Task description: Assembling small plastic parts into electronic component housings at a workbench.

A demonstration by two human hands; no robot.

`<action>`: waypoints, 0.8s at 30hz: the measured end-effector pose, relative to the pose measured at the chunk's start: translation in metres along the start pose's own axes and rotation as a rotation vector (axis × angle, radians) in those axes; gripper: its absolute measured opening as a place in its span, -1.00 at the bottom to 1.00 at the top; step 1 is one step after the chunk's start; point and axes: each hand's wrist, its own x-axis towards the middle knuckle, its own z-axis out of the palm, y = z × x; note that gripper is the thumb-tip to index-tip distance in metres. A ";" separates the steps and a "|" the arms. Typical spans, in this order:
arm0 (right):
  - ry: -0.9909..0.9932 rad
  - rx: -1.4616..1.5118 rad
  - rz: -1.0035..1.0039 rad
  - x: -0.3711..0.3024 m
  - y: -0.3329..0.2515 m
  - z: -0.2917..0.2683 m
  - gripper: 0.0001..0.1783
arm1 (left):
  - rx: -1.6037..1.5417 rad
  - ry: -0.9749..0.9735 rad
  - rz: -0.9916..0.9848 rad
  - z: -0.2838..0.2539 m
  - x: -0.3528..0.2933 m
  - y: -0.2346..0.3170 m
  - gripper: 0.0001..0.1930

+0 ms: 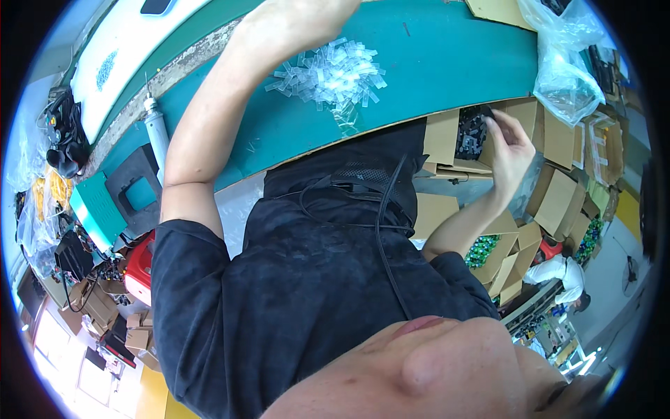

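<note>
My right hand [513, 143] is at the cardboard box on the right, thumb and fingers pinched on a small black part [486, 112] whose exact kind I cannot make out. Many similar black parts [471, 136] fill that open cardboard box [441, 136]. My left hand [300, 24] is over the green worktop [447, 63], at the upper edge of the view. Its fingers are cut off or turned away, so what they hold is hidden. Just beside it lies a loose heap of clear plastic strips [335, 73].
A pale electric screwdriver [156, 133] stands left of my left forearm, near a black frame [136, 185]. Clear plastic bags [569, 63] hang at the right end of the worktop. More open cartons [555, 199] stand right, some holding green parts [481, 250]. Another person [564, 278] is farther back.
</note>
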 end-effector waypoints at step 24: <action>-0.228 -0.307 -0.615 0.119 -0.087 0.211 -0.79 | 0.055 -0.064 0.033 0.012 0.009 0.015 -0.88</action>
